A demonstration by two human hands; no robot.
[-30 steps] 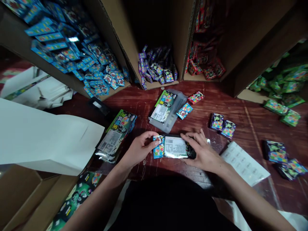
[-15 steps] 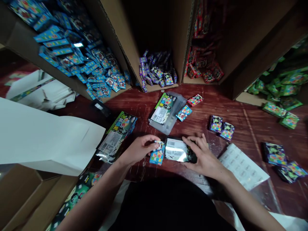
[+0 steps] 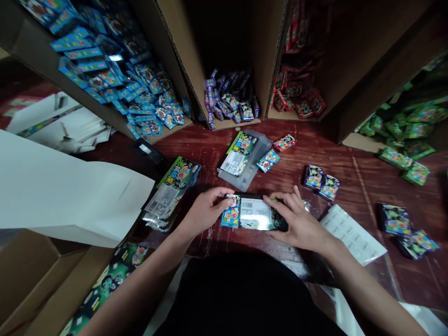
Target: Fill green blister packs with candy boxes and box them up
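Between thumb and fingers, my left hand [image 3: 208,210] grips a small blue candy box [image 3: 230,217] by its upper part. The box's right side lies against the left end of a dark package with a white barcode label [image 3: 255,212], glossy with reflected light. My right hand [image 3: 297,217] holds that package's right end, thumb below and fingers on top. Behind them lies a clear plastic sleeve [image 3: 261,144] with a green and black printed card [image 3: 240,154]. A blue box [image 3: 268,161] and a red box [image 3: 284,142] lie beside the sleeve.
Cardboard cartons at the back hold blue boxes [image 3: 154,107], purple boxes [image 3: 227,102], red boxes [image 3: 297,98] and green boxes [image 3: 413,130]. Left of my hands is a stack of printed packages [image 3: 171,191]. On the right lie purple boxes [image 3: 313,176] and a sticker sheet [image 3: 353,235].
My left hand has moved the blue box slightly upward and straightened it, bringing it flush against the package's left end. My right hand keeps its hold on the package.
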